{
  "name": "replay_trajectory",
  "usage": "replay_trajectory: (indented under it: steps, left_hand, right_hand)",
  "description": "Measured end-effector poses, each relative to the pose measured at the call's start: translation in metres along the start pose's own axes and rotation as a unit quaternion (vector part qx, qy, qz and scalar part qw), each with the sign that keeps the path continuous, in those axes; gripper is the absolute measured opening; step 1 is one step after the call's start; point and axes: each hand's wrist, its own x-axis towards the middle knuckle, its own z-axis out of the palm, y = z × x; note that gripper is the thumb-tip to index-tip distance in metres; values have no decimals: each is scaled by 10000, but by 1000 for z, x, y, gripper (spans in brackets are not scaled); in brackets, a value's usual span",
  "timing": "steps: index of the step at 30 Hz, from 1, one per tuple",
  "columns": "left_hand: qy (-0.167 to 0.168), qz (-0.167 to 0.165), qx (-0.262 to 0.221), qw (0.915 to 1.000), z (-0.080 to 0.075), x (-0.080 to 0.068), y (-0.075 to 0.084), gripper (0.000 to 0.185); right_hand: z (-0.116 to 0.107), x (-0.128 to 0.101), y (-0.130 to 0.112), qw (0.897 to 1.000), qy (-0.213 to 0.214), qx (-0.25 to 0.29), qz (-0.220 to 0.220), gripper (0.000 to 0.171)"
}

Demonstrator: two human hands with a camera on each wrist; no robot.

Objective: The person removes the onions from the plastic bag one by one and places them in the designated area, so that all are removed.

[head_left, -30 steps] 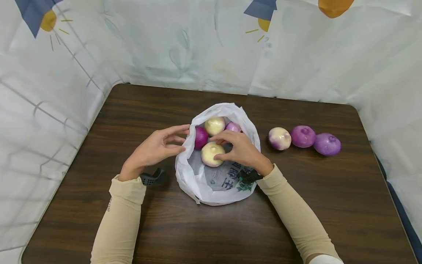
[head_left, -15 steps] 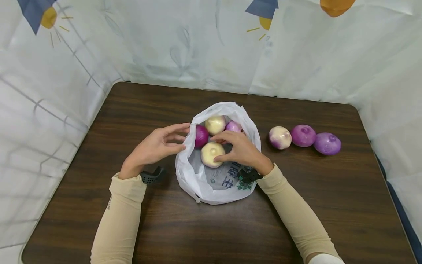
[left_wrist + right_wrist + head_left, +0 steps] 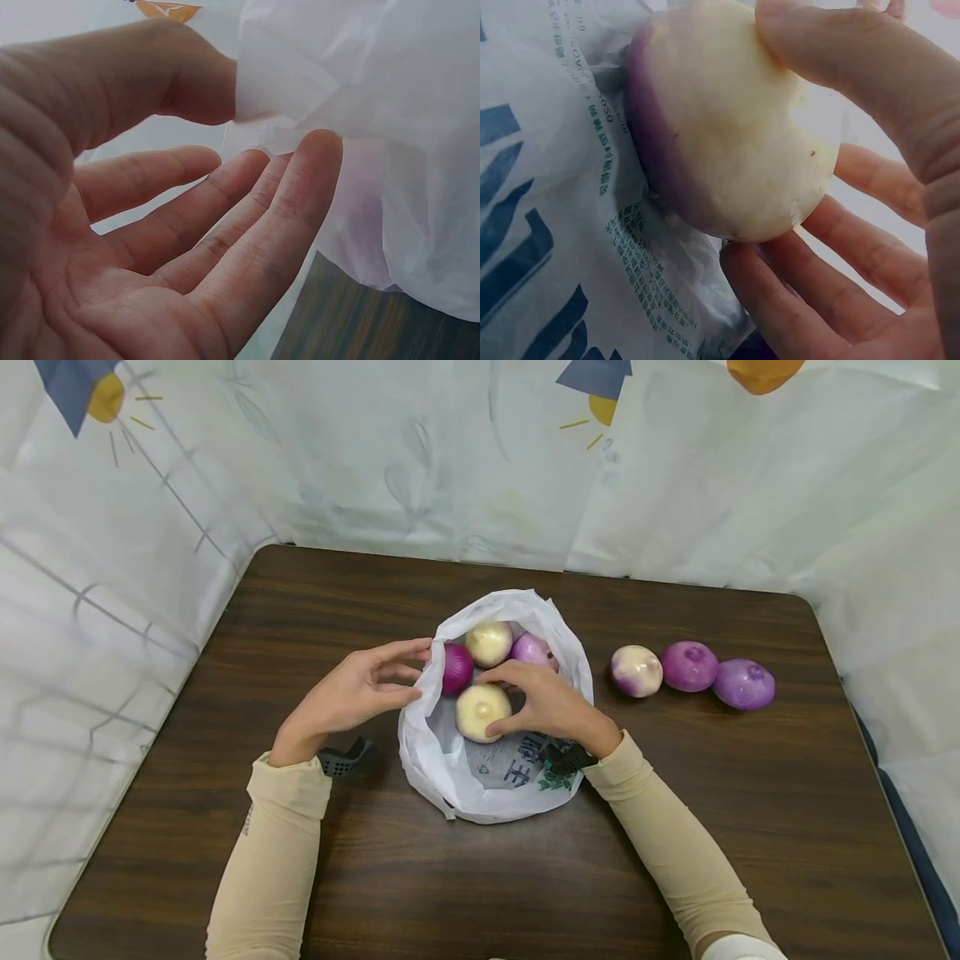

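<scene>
Two hands met at a white bag on the table. The left hand pinched the bag's rim between thumb and fingers. Inside lay a red onion, two more behind it, and a pale onion, which the right hand's grip clasped. Three onions sat in a row well apart on the right.

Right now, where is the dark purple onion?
In the head view, the dark purple onion sits inside the white bag, on its left side, beside the left hand and the pale onion.
</scene>
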Motion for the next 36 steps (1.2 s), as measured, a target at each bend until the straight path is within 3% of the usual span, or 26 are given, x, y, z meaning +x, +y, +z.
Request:
replay_trajectory:
  steps: [23, 36]
  left_hand:
    - [14, 27, 1, 10000, -2, -1, 1, 66]
    - [28, 79, -134, 9999, -1, -2, -2, 66]
  right_hand:
    - [2, -1, -3, 9990, 7, -434, -145, 62]
    - [-8, -8, -8, 9967, 436, -639, -263, 61]
